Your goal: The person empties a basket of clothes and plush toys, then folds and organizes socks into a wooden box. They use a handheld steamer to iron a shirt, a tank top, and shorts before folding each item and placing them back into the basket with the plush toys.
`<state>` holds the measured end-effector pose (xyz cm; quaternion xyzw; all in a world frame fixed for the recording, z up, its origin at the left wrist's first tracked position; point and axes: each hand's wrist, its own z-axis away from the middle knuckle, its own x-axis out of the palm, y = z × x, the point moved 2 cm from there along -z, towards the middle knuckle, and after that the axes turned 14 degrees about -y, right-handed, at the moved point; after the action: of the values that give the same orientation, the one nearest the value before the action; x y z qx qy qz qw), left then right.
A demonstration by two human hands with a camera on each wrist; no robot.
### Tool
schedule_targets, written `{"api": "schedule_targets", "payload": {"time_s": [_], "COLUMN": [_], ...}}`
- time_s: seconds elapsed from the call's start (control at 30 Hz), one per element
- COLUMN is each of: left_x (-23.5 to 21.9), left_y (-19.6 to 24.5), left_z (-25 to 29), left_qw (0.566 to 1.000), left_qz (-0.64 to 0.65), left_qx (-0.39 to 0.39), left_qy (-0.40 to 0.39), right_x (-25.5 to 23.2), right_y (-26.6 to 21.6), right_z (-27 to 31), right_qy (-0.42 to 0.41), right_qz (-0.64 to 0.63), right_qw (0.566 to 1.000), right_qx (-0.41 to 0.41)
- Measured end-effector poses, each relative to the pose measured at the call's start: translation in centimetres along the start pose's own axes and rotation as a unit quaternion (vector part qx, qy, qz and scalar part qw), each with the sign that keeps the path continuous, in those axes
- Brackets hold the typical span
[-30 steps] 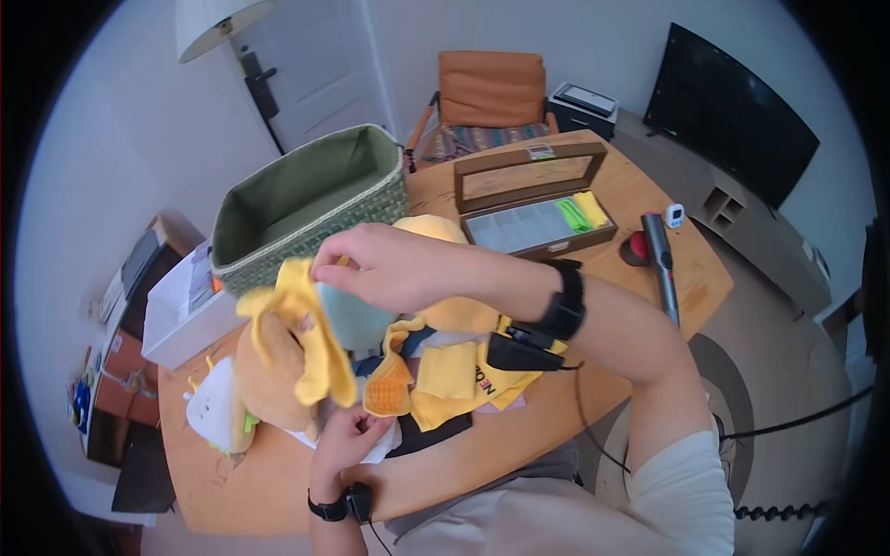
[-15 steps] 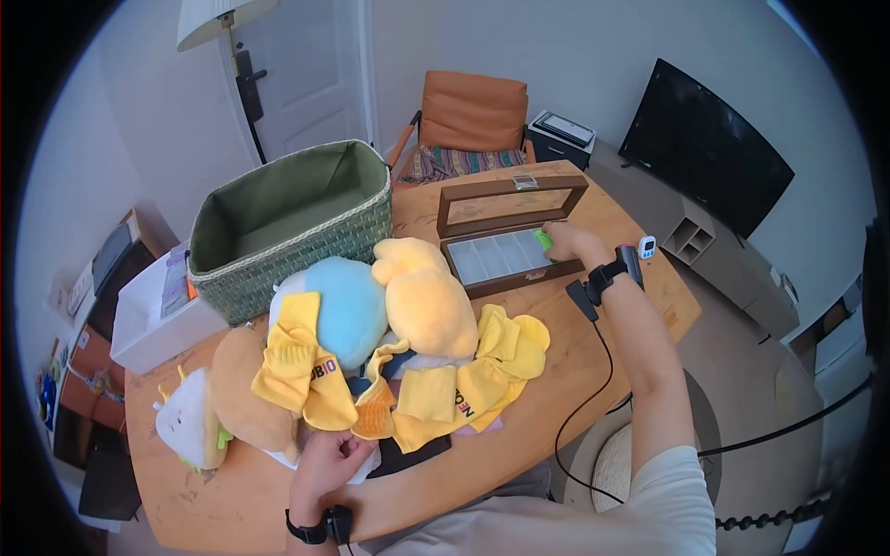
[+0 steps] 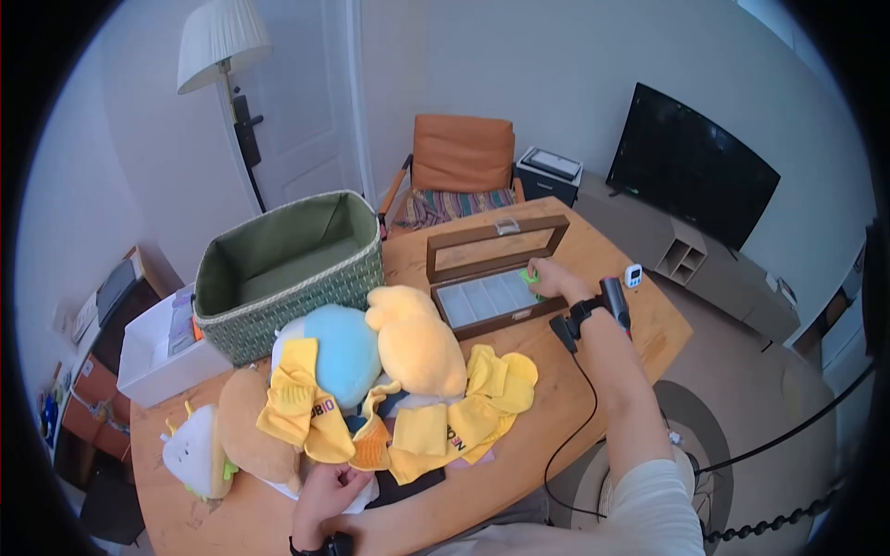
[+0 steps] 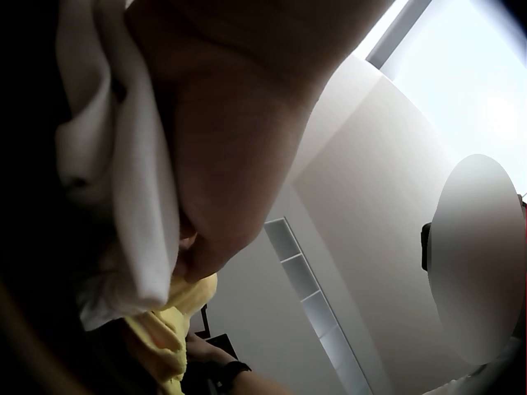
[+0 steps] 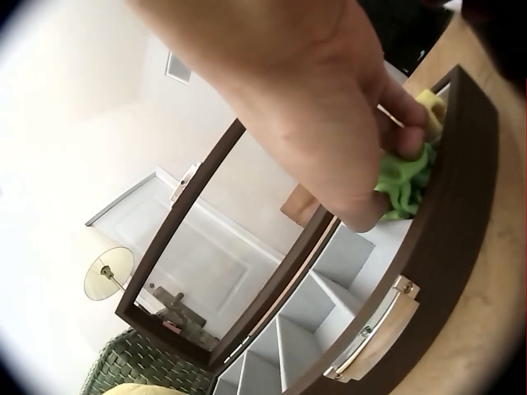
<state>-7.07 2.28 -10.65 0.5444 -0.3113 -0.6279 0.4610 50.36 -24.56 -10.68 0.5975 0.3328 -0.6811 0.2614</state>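
- At seven o'clock from the middle of the worktop [image 3: 565, 394], the person's left hand [image 3: 324, 491] rests at the near side, fingers bent, beside white cloth [image 3: 366, 496]; whether it grips anything cannot be told.
- Just right of it, an orange waffle-textured piece [image 3: 371, 449] lies among yellow cloths [image 3: 422, 431], some lettered, with dark cloth [image 3: 408, 486] partly beneath.
- At eight o'clock, a white plush [image 3: 195, 454] with green edging leans against a tan plush [image 3: 255, 422].
- Around the middle, a blue plush [image 3: 343, 347] sits beside a yellow plush [image 3: 422, 347].
- At two o'clock, the right hand [image 3: 553, 278] pinches bright green cloth [image 5: 403, 185] between thumb and fingers, at the right end of a brown divided box [image 3: 508, 321]. Pale yellow cloth [image 5: 431, 107] sits beside the green; the windowed lid [image 3: 501, 243] stands open.
- Beyond that hand, also at two o'clock, are a dark handheld device [image 3: 614, 301] and a small white gadget [image 3: 633, 275].
- At nine o'clock is a white bin [image 3: 167, 371]; at ten, a green woven basket [image 3: 306, 301].
- Farther off: an orange-brown chair [image 3: 462, 153] at twelve, a television [image 3: 695, 162] at two, a pleated lamp [image 3: 222, 46] at eleven.
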Motion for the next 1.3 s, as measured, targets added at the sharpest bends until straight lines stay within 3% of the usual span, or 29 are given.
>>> {"api": "schedule_targets", "payload": {"time_s": [0.03,0.1,0.13,0.17,0.2,0.27,0.4,0.5,0.6,0.63,0.7,0.73,0.77,0.8,0.83,0.9,0.97,1.07,1.1,1.13,1.17,1.2,1.23,1.27,1.3], "left_x": [-0.1,0.0,0.1,0.0,0.0,0.0,0.1,-0.1,0.0,0.1,0.2,0.2,0.2,0.3,0.3,0.1,0.0,-0.1,-0.1,0.0,0.0,0.0,-0.1,0.0,0.2], "left_y": [0.4,-0.2,0.0,0.4,0.7,0.5,0.3,0.7,0.6,0.3,0.2,0.2,0.2,0.1,-0.1,0.1,1.1,1.3,1.2,1.0,0.8,0.7,0.8,0.7,0.6], "left_z": [0.1,0.1,0.2,0.3,0.3,0.3,0.2,0.3,0.3,0.3,0.2,0.2,0.3,0.3,0.2,0.3,0.4,0.4,0.3,0.3,0.3,0.3,0.3,0.3,0.3], "left_qw": [1.000,1.000,1.000,1.000,1.000,0.999,1.000,1.000,1.000,1.000,0.999,0.999,0.999,0.999,0.999,0.999,0.999,1.000,1.000,1.000,1.000,1.000,1.000,1.000,1.000], "left_qz": [0.009,0.013,0.018,0.004,-0.008,-0.016,-0.011,-0.021,-0.004,0.012,0.030,0.032,0.033,0.036,0.030,0.027,-0.013,-0.020,-0.021,-0.017,-0.012,-0.010,-0.016,-0.021,-0.017], "left_qx": [-0.008,-0.016,-0.018,-0.014,-0.012,-0.026,-0.013,-0.014,-0.022,-0.020,-0.018,-0.026,-0.033,-0.032,-0.031,-0.029,-0.032,-0.010,-0.010,-0.013,-0.016,-0.020,-0.020,-0.021,-0.024], "left_qy": [-0.005,-0.009,-0.012,-0.007,-0.002,-0.010,-0.004,-0.002,-0.007,-0.005,-0.005,-0.005,-0.004,-0.004,-0.004,0.002,-0.002,-0.004,-0.004,-0.003,-0.001,-0.002,0.001,0.001,-0.003], "right_x": [-1.1,-2.1,-3.2,-5.4,-7.4,-11.2,-15.2,-15.8,-17.3,-17.7,-17.8,-17.0,-16.0,-15.3,-14.8,-11.7,-8.3,-3.2,-2.7,-2.4,-2.4,-2.1,-2.5,-5.1,-6.9], "right_y": [0.4,0.9,0.6,-0.3,-1.3,-4.0,-9.9,-12.4,-18.5,-20.5,-23.5,-23.5,-23.1,-22.8,-22.2,-17.9,-13.7,-9.1,-8.6,-8.8,-9.2,-9.5,-10.6,-12.9,-14.4], "right_z": [0.4,0.9,1.5,2.6,3.7,5.9,8.8,9.4,12.0,13.0,14.3,13.9,13.2,12.7,12.1,9.2,6.4,4.1,3.5,3.4,3.2,2.9,2.8,4.2,5.5], "right_qy": [0.009,0.023,0.018,0.010,0.002,-0.066,-0.104,-0.104,-0.090,-0.088,-0.139,-0.141,-0.061,0.023,-0.034,-0.078,-0.044,0.004,-0.066,-0.066,0.011,0.086,0.046,-0.002,-0.016], "right_qz": [0.008,-0.146,-0.145,-0.321,-0.487,-0.600,-0.557,-0.592,-0.594,-0.595,-0.442,-0.443,-0.250,-0.042,-0.036,0.008,0.026,-0.023,-0.081,-0.082,-0.139,-0.195,-0.433,-0.544,-0.636], "right_qw": [1.000,0.987,0.987,0.946,0.874,0.791,0.819,0.766,0.762,0.762,0.865,0.865,0.945,0.978,0.992,0.996,0.998,0.996,0.994,0.994,0.990,0.976,0.896,0.835,0.759], "right_qx": [0.001,-0.063,-0.061,-0.040,-0.015,-0.097,-0.092,-0.226,-0.241,-0.238,-0.192,-0.189,-0.201,-0.205,-0.117,-0.046,0.037,0.081,0.041,0.041,-0.006,-0.053,-0.092,-0.082,-0.134]}}
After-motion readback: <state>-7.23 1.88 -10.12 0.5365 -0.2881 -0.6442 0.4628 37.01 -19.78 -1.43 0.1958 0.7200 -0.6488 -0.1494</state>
